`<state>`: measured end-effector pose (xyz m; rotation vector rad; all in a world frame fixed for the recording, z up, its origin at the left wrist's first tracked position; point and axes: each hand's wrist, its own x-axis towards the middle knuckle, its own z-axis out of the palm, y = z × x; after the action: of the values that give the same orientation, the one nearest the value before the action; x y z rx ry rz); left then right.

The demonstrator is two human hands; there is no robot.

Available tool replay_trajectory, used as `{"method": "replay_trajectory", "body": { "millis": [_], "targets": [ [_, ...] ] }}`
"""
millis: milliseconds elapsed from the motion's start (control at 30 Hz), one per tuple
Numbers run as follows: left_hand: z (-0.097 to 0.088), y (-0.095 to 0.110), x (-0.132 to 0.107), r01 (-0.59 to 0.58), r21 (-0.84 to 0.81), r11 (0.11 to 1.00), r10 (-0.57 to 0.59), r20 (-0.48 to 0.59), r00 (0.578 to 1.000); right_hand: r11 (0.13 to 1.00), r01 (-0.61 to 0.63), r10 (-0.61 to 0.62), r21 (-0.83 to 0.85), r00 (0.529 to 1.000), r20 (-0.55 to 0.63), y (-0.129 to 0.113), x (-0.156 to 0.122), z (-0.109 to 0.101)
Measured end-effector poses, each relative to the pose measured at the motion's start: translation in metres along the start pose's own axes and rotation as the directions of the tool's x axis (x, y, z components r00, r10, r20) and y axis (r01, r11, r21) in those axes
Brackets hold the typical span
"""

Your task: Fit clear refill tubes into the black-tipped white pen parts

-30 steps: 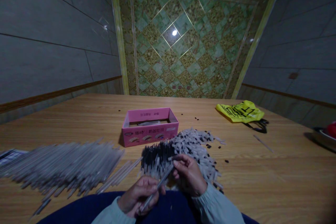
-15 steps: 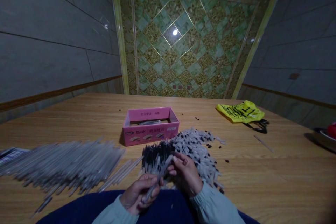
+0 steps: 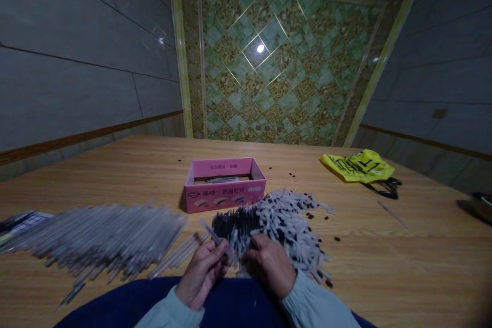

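My left hand pinches a slim clear plastic tube, like a pen barrel, which slants up to the left. My right hand is closed, with its fingertips down at the near edge of a heap of small frosted caps; whatever the fingers grip is hidden. Just beyond both hands lies a dense bunch of thin black-ended pieces. A wide stack of clear tubes spreads to the left of my hands, with a few loose tubes between.
A pink open box with some tubes inside stands behind the black pieces. A yellow bag with black handles lies at the back right, near a single tube. Small black bits are scattered on the wooden table.
My right hand has left the tube's upper end and moved down to the heap. The tube in my left hand has swung from slanting up-right to slanting up-left.
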<state>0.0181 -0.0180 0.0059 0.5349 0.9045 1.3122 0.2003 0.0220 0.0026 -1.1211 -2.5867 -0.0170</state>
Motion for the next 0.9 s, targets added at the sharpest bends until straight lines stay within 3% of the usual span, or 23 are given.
{"method": "replay_trajectory", "body": {
  "millis": [167,233,300,367,467,533,600,733,900],
  "targets": [
    [-0.001,-0.005,0.004,-0.055,0.043,0.998,0.058,-0.067,0.996,0.997,-0.018,0.018,0.079,1.000,0.009,0.003,-0.004,-0.001],
    [-0.001,-0.005,0.005,-0.091,0.045,0.995,0.094,-0.085,0.992,0.971,-0.066,0.074,0.231,0.997,-0.029,0.004,-0.006,-0.001],
    [-0.001,-0.005,0.005,-0.125,0.038,0.991,0.128,-0.095,0.987,0.879,-0.138,0.202,0.456,0.975,-0.093,0.003,-0.006,0.000],
    [0.000,-0.005,0.005,-0.144,0.028,0.989,0.146,-0.103,0.984,0.691,-0.171,0.352,0.703,0.929,-0.119,-0.001,-0.004,0.003],
    [0.001,-0.006,0.006,-0.135,0.020,0.991,0.136,-0.098,0.986,0.244,-0.167,0.480,0.955,0.877,0.031,-0.010,0.000,0.008],
    [0.001,-0.007,0.006,-0.115,0.023,0.993,0.116,-0.073,0.991,-0.047,-0.171,0.482,0.984,0.859,0.173,-0.016,0.002,0.012],
    [0.002,-0.008,0.006,-0.106,0.028,0.994,0.108,-0.059,0.992,-0.225,-0.171,0.473,0.959,0.842,0.260,-0.019,0.003,0.015],
    [0.003,-0.008,0.005,-0.108,0.030,0.994,0.110,-0.083,0.990,-0.314,-0.168,0.488,0.934,0.816,0.311,-0.022,0.001,0.014],
    [0.004,-0.006,0.004,-0.105,0.041,0.994,0.108,-0.081,0.991,-0.304,-0.167,0.504,0.938,0.808,0.307,-0.027,0.000,0.008]
  ]
}}
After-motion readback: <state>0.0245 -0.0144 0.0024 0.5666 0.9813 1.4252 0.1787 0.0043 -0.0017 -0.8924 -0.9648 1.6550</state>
